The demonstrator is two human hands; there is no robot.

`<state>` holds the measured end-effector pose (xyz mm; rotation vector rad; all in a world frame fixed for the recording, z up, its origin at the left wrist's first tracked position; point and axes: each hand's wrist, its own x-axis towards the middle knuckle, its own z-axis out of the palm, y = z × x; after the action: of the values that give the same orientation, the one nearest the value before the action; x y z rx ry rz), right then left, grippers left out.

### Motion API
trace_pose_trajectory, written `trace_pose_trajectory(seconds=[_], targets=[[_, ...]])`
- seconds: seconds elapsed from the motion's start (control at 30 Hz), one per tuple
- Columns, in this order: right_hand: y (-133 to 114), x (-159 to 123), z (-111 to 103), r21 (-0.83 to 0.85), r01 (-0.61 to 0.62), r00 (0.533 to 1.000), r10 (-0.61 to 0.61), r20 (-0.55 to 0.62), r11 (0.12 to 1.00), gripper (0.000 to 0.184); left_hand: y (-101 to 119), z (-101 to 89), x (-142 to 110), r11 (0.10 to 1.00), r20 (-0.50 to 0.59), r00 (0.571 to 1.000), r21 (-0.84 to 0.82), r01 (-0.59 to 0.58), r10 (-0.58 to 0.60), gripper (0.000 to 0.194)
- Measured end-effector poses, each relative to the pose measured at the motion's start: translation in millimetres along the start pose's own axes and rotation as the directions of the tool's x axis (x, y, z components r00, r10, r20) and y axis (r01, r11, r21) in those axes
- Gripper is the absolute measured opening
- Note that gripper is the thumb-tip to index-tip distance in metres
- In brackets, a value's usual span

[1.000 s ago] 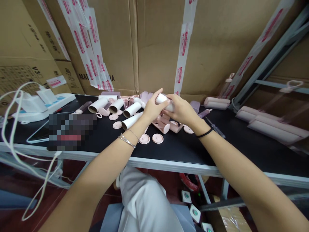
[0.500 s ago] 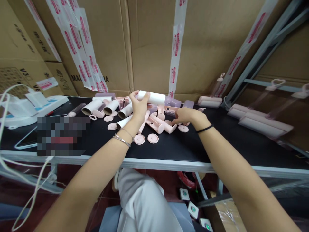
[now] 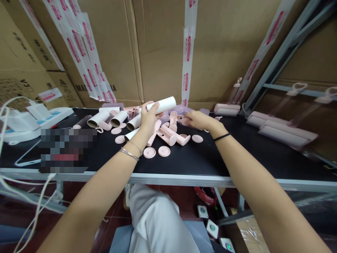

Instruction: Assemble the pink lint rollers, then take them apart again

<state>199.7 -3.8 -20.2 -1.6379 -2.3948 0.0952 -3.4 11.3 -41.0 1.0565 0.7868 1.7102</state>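
A white lint-roller roll [image 3: 164,104] is gripped in my left hand [image 3: 149,117], tilted slightly up to the right above the pile. My right hand [image 3: 197,119] reaches over the right side of the pile, close to some translucent lilac parts [image 3: 182,109]. Its fingertips are blurred, so what they touch is unclear. Below and between the hands lie pink curved shells [image 3: 166,135] and a pink upright piece [image 3: 173,119]. Two round pink caps [image 3: 164,151] [image 3: 149,152] rest nearer the front, with another cap [image 3: 197,138] under my right hand.
More white rolls with cardboard cores [image 3: 119,118] lie left of the pile. A power strip [image 3: 39,121] with cables and a phone [image 3: 27,158] occupy the left. Finished-looking pink lint rollers [image 3: 286,133] lie at right. Cardboard boxes [image 3: 160,52] wall the back; a metal rim [image 3: 179,180] edges the table.
Both hands were together around the roll. My right hand has let go and moved right to the pile, then slightly up, while my left keeps the roll. The view has shifted a little.
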Motion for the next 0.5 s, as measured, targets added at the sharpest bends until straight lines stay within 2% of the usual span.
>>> trace_pose_trajectory(seconds=[0.07, 0.13, 0.2, 0.27, 0.33, 0.5], targets=[[3, 3, -1, 0.231, 0.064, 0.957, 0.006, -0.289, 0.971, 0.013, 1, 0.7, -1, 1.0, 0.001, 1.0, -0.007, 0.012, -0.012, 0.027], [3, 7, -1, 0.513, 0.209, 0.897, 0.045, -0.439, 0.833, 0.019, 1, 1.3, -2, 1.0, 0.029, 0.999, -0.02, 0.02, -0.019, 0.027], [2, 9, 0, 0.685, 0.359, 0.878, 0.021, -0.479, 0.634, 0.036, 0, 1.8, -2, 1.0, 0.069, 0.997, -0.025, 0.018, -0.017, 0.029], [-1, 10, 1, 0.753, 0.44, 0.873, -0.038, -0.486, 0.49, 0.047, 0, 2.3, -3, 1.0, 0.095, 0.995, -0.022, 0.011, -0.009, 0.03], [-4, 10, 3, 0.773, 0.462, 0.871, -0.06, -0.487, 0.435, 0.051, -1, 2.6, -3, 1.0, 0.102, 0.995, -0.02, 0.0, 0.003, 0.031], [-10, 6, 5, 0.809, 0.426, 0.892, -0.039, -0.45, 0.405, 0.054, 0, 2.4, -3, 1.0, 0.106, 0.994, 0.004, -0.027, 0.026, 0.034]])
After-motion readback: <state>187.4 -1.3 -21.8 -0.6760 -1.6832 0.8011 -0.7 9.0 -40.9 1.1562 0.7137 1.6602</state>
